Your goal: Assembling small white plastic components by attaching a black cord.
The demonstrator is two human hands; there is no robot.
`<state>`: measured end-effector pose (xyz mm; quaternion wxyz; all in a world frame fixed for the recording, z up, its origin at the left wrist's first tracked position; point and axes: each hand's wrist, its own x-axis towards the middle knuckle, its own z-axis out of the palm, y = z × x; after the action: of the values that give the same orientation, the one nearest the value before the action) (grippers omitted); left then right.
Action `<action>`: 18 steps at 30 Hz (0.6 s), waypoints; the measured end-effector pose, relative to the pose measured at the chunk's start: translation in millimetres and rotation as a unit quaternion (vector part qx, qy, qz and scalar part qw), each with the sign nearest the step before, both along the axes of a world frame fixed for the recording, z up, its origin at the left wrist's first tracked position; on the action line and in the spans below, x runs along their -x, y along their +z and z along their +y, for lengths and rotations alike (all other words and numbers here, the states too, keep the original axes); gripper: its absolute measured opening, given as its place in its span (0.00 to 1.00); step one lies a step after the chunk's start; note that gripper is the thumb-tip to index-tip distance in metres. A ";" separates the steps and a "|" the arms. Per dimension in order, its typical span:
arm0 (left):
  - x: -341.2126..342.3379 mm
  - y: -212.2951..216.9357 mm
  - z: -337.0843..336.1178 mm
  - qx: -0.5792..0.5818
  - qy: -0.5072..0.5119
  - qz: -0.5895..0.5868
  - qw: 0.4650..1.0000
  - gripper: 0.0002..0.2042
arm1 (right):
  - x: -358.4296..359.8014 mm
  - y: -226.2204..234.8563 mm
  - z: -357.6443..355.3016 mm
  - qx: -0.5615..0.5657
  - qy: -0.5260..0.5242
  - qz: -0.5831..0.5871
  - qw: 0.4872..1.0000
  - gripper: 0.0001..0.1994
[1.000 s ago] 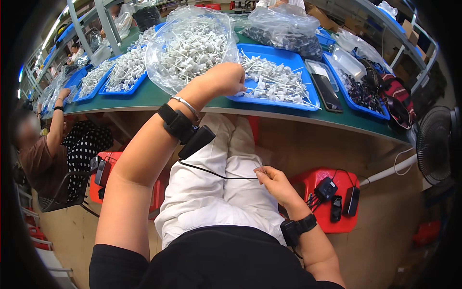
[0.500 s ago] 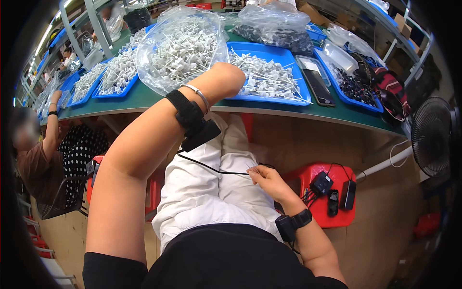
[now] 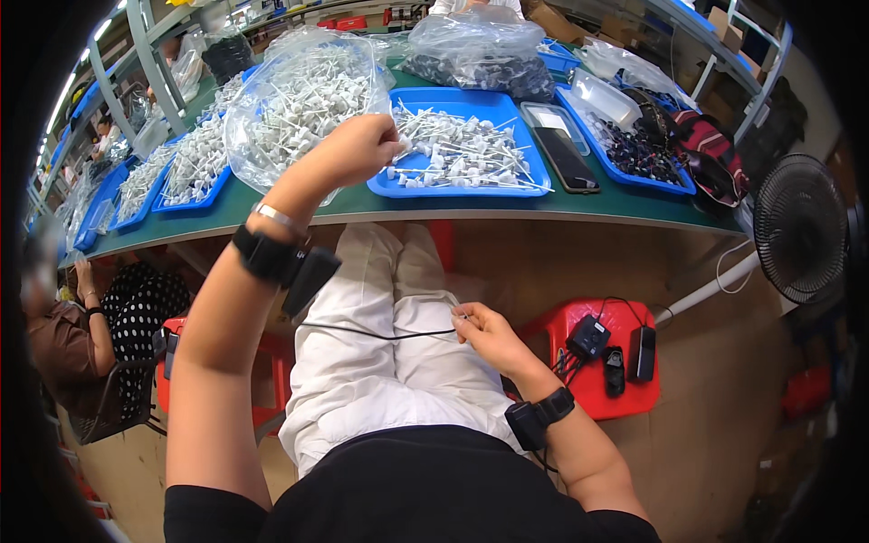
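My left hand (image 3: 362, 147) is over the left part of a blue tray (image 3: 415, 192) heaped with white plastic pieces on thin stems (image 3: 471, 154). Its fingers are curled together; a white piece shows at the fingertips, but whether it is gripped is unclear. Above my lap, my right hand (image 3: 489, 335) pinches a thin black cable (image 3: 389, 338) that runs across from near my left wrist device. A tiny shiny bit shows between those fingertips, too small to name. Black strapped devices sit on my left wrist (image 3: 281, 262) and right wrist (image 3: 539, 416).
A clear bag (image 3: 308, 100) of white stemmed pieces stands left of the tray. Rightward lie a phone (image 3: 566, 161) and a blue tray of dark parts (image 3: 643, 158). A red stool (image 3: 625, 394) holds black devices; a fan (image 3: 801, 226) stands right. Another person (image 3: 77, 353) sits left.
My left hand has moved left and back from above the tray's middle, turning its fingers into view. The cable has sagged into a gentler curve. My right hand has shifted slightly left, still pinching.
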<state>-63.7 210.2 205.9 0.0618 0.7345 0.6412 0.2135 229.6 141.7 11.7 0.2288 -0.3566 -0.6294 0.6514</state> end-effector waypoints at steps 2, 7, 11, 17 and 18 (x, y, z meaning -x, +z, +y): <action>-11.5 -7.4 -37.6 0.003 -0.029 -0.289 0.957 0.10 | 1.4 3.9 -1.1 -0.013 -0.007 -0.005 1.000 0.14; -51.7 -88.0 -130.4 0.039 -0.024 -0.519 0.854 0.09 | 5.5 18.9 -8.8 -0.080 -0.064 0.063 0.993 0.09; -74.1 -141.5 -174.0 0.093 0.034 -0.576 0.811 0.09 | 12.9 39.4 -21.1 -0.123 -0.043 0.034 0.991 0.09; -70.4 -182.7 -199.0 0.070 0.047 -0.565 0.821 0.09 | 31.8 67.1 -43.2 -0.206 0.031 -0.048 0.977 0.14; -70.4 -187.3 -201.4 0.065 0.051 -0.567 0.819 0.09 | 34.2 66.4 -44.6 -0.239 0.050 -0.053 0.968 0.15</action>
<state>6.7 8.8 18.6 0.4514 0.4441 0.5417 0.5527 195.4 97.1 78.1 0.2404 -0.2939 -0.7952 0.4728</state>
